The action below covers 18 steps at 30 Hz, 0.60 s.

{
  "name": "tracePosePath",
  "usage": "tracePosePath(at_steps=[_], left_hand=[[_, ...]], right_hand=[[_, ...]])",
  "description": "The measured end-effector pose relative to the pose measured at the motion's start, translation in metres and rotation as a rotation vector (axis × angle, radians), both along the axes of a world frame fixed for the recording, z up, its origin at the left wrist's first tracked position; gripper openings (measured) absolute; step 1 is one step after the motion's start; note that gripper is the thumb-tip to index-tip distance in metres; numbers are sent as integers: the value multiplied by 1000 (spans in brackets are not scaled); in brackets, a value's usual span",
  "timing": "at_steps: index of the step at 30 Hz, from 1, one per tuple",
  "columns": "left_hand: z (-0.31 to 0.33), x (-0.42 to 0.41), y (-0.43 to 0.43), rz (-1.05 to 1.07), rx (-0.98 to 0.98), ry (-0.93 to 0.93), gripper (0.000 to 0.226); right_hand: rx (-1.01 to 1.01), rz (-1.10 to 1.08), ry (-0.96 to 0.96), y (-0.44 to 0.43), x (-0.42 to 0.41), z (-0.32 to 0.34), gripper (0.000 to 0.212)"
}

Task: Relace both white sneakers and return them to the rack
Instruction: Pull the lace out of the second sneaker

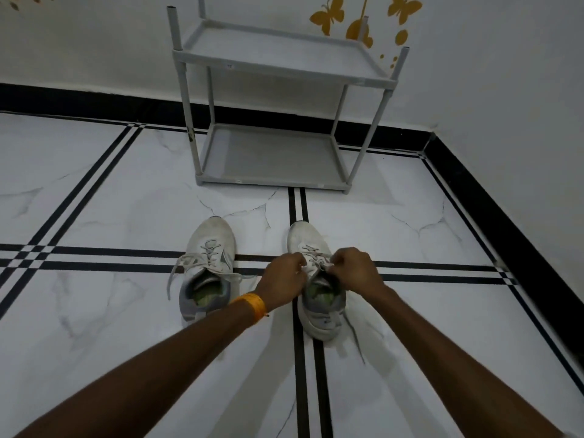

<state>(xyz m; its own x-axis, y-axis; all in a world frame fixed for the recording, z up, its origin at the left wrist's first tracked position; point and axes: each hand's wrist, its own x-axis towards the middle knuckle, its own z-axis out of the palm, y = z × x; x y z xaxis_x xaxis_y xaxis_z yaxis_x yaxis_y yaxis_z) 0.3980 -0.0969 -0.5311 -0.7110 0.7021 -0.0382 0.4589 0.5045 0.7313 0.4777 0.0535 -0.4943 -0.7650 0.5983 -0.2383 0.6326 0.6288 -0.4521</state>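
Note:
Two white sneakers stand on the tiled floor, toes pointing away from me. The left sneaker (210,248) has its laces loose, with the ends trailing onto the floor at both sides. Over the right sneaker (305,237) both hands meet at the tongue. My left hand (284,281), with an orange band on the wrist, pinches the lace (313,252) from the left. My right hand (355,268) pinches it from the right. The fingers hide the upper eyelets. The grey two-shelf rack (275,181) stands beyond the shoes with both shelves bare.
The rack stands against a white wall with yellow butterfly stickers (327,14). A black skirting (493,197) runs along the far and right walls. The white marble floor (126,200) has black stripe lines crossing under the shoes.

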Motion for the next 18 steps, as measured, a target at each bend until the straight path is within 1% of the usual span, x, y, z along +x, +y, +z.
tracePosePath(at_steps=[1,3,4,6,7,10,11,13,15,17,18], left_hand=[[-3,1,6,-1,-27,13,17],[-8,2,14,9,-40,33,13],[-8,1,15,6,-48,38,12],[-5,0,16,-16,-61,24,11],[-3,0,14,-4,-30,-47,11],[6,0,8,121,100,-464,10],[7,0,6,171,110,-573,9],[7,2,5,236,108,-675,7],[9,2,4,260,102,-657,5],[8,-1,3,270,115,-619,11],[8,-3,2,276,128,-610,14]], right_hand=[[-91,-3,7,1,4,-3,17],[-118,-18,79,1,8,-12,11],[-117,-27,111,0,9,-14,12],[-178,-59,151,-1,7,-14,16],[-233,-84,169,-1,6,-12,19],[-381,-176,174,1,4,-13,32],[-391,-177,154,0,2,-14,36],[-329,-142,108,-3,-1,-17,33],[-285,-103,39,-8,-3,-13,25],[-378,-71,-6,-8,-4,-7,15],[-448,-61,-16,-6,-4,-5,16]])
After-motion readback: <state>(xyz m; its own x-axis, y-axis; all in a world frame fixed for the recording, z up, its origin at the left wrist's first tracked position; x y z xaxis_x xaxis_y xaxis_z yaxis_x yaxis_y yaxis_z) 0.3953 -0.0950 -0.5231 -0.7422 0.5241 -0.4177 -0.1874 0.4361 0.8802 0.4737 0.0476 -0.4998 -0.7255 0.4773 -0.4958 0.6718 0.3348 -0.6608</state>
